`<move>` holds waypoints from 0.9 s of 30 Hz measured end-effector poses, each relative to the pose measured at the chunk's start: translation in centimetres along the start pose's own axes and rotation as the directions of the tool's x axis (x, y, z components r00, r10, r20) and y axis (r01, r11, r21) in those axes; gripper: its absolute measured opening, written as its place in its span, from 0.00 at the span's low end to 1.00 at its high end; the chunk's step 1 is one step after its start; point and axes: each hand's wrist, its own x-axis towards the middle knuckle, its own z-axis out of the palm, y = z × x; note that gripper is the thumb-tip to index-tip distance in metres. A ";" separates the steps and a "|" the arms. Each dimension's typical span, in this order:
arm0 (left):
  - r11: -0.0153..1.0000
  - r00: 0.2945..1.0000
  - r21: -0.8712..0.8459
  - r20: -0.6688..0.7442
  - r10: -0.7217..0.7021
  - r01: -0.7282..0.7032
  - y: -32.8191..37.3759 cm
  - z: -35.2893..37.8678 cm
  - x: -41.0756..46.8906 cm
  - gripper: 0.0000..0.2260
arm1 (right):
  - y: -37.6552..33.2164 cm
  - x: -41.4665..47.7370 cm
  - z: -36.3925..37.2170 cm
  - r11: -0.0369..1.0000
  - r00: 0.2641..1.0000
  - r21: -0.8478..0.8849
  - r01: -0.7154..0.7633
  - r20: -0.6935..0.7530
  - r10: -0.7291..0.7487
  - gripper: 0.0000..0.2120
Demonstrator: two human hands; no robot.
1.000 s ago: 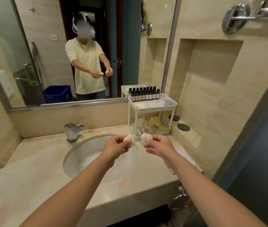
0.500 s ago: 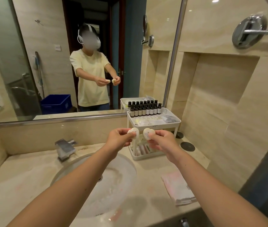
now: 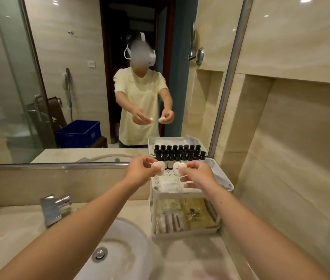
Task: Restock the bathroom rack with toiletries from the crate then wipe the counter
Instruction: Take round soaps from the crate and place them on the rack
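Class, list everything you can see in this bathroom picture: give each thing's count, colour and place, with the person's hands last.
sink: one, white, set in beige counter
tap: one, silver, behind sink
rack: one, white, on counter right of sink
bottles: one row, number unclear, dark, back of top shelf
packets: several, white and yellow, bottom shelf
round soaps: two, white, held by top shelf
crate: one, blue, seen in mirror
left hand: pinches one soap
right hand: pinches the other
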 end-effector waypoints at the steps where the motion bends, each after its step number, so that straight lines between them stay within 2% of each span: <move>1: 0.999 1.000 0.046 -0.015 0.007 -0.006 -0.2 0.5 1.2 0.10 | 0.0 1.3 -0.1 1.000 1.000 -0.031 -0.003 0.007 0.003 0.09; 7: 0.975 0.999 0.223 -0.039 -0.016 0.024 -1.7 2.7 7.0 0.11 | 1.0 8.1 -0.1 0.968 0.999 -0.250 0.003 0.039 0.007 0.07; 12: 0.931 0.998 0.359 -0.020 -0.061 0.064 -3.5 4.1 10.1 0.12 | 2.1 12.0 0.8 0.935 0.998 -0.354 -0.020 0.053 0.041 0.04; 17: 0.856 0.997 0.511 -0.053 -0.055 0.074 -4.8 5.6 11.6 0.09 | 3.5 14.2 2.2 0.898 0.992 -0.437 -0.053 0.083 0.099 0.03; 22: 0.735 0.997 0.675 -0.065 -0.038 0.072 -5.3 6.1 12.0 0.09 | 4.4 15.6 3.6 0.871 0.986 -0.485 -0.080 0.093 0.142 0.03; 27: 0.589 0.995 0.808 -0.064 0.079 0.005 -5.5 6.2 12.4 0.08 | 4.6 16.6 4.1 0.827 0.986 -0.558 -0.063 0.094 0.139 0.04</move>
